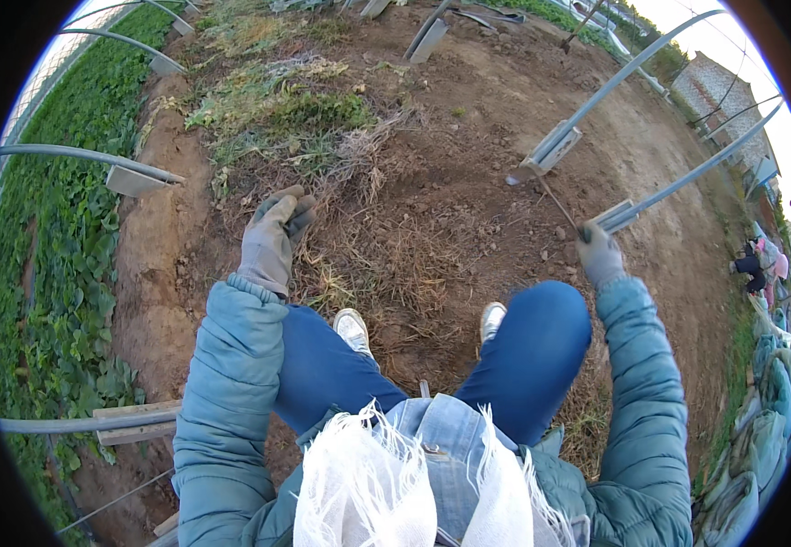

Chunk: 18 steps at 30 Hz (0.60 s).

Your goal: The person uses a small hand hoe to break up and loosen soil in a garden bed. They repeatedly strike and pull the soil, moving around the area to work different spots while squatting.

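Note:
My left hand [274, 236], in a grey work glove, hovers beside a heap of dry weeds [368, 154]. Its fingers are loosely bent and a little apart, with nothing visible in them. My right hand [599, 251], also gloved, grips a hand tool [558, 204] by its thin shaft. The tool's pale blade [522, 176] is blurred and reaches the foot of a metal hoop, so its exact shape is unclear. Between my knees and the weeds lies brown soil strewn with dry grass [409, 267]. My two shoes [352, 329] show below my bent knees.
Curved metal hoops [641, 65] with flat blocks at their feet stand on both sides. Dense green leafy plants [71, 273] line the left. At far right a person [764, 267] is low to the ground, above bundled sheeting [768, 410]. A brick building [723, 92] stands beyond.

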Each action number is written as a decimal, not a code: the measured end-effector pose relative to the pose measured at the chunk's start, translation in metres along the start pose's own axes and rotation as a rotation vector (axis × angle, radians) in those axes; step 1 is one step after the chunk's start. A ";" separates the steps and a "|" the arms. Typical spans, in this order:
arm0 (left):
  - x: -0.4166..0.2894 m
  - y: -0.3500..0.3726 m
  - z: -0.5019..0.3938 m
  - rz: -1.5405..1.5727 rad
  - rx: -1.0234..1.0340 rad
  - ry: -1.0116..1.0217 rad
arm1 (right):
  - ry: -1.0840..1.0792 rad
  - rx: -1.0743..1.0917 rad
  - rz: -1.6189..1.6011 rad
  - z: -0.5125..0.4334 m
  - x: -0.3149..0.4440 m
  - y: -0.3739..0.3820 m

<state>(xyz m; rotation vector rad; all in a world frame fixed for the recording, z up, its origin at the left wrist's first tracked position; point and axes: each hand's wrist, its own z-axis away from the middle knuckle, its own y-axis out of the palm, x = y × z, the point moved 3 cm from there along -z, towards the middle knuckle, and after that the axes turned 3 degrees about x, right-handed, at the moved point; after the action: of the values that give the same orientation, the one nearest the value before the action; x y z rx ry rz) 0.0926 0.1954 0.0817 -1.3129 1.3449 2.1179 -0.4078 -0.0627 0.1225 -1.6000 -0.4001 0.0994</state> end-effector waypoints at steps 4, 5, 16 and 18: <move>-0.003 0.003 -0.009 0.021 -0.048 -0.011 | -0.315 0.228 0.185 -0.055 0.095 -0.001; -0.003 0.006 -0.011 0.021 -0.053 -0.009 | -0.375 0.311 0.133 -0.066 0.114 0.010; 0.023 0.064 -0.076 0.006 0.047 -0.068 | -0.732 1.087 0.547 -0.051 0.160 0.176; 0.035 0.083 -0.092 0.013 0.094 -0.085 | -0.830 1.023 0.505 -0.062 0.158 0.181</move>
<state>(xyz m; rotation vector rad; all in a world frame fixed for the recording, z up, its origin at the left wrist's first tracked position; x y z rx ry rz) 0.0685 0.0689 0.0853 -1.1670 1.4036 2.0671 -0.2062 -0.0752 -0.0219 -0.5371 -0.4507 1.1835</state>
